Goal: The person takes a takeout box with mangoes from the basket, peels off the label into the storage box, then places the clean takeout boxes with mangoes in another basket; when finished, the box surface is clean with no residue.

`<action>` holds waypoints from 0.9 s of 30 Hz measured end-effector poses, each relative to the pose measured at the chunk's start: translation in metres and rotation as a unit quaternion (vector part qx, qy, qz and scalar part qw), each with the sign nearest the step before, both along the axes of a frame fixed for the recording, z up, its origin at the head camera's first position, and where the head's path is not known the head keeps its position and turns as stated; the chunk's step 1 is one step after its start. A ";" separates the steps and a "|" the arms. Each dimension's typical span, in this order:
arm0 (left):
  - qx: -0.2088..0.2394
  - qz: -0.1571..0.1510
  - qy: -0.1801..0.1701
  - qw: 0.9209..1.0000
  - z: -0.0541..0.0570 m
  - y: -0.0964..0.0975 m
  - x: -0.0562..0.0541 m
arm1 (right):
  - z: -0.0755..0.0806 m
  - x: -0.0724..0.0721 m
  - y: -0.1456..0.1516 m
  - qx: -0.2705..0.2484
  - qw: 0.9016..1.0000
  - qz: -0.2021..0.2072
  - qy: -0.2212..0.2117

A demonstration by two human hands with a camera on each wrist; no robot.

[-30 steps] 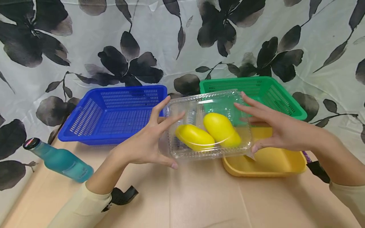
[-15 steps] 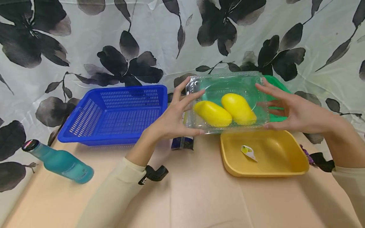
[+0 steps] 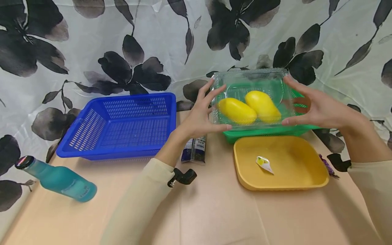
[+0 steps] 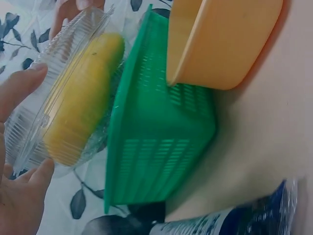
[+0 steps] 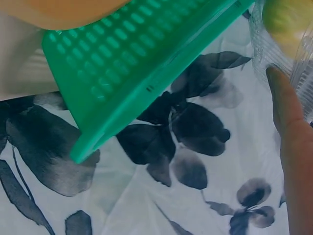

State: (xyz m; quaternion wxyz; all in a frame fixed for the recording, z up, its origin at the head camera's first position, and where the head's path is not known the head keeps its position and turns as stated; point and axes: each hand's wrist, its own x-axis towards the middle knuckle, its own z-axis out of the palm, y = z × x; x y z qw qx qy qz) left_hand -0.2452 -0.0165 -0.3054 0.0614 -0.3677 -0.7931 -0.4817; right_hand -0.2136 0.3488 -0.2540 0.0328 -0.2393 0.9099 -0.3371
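A clear plastic clamshell container [image 3: 249, 77] holds two yellow mangoes, the left mango [image 3: 236, 111] lying beside the right mango [image 3: 263, 107]. My left hand [image 3: 199, 117] grips its left end, thumb at the front edge and fingers on the lid. At the other end, my right hand [image 3: 321, 105] holds it with the thumb low and fingers over the top corner. The container hangs over the green basket [image 3: 242, 134], overlapping much of it in the head view. From the left wrist, the container appears tilted above the rim of the basket [image 4: 151, 152].
A blue basket [image 3: 131, 136] stands left, near a teal bottle [image 3: 65, 180] lying on the table. A dark packet [image 3: 194, 151] lies under my left wrist. The yellow tray [image 3: 294, 166] in front of the green basket holds a small wrapped item [image 3: 264, 164]; a purple wrapper [image 3: 329, 166] lies beside it.
Both hands have carried the container with the mangoes away from me and to the right, from above the tray's left side to over the green basket. The tray and dark packet are now uncovered.
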 end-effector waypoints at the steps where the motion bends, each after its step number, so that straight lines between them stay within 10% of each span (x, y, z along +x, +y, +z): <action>1: 0.003 0.000 -0.008 1.000 -0.002 0.004 -0.002 | -0.001 -0.003 0.002 0.002 1.000 -0.005 -0.002; 15: -0.073 0.061 -0.034 0.995 -0.026 0.034 -0.025 | -0.016 -0.034 0.012 0.051 0.996 -0.045 -0.055; 27: -0.185 0.110 -0.059 0.975 -0.036 0.046 -0.033 | -0.031 -0.050 0.009 0.079 0.987 -0.057 -0.125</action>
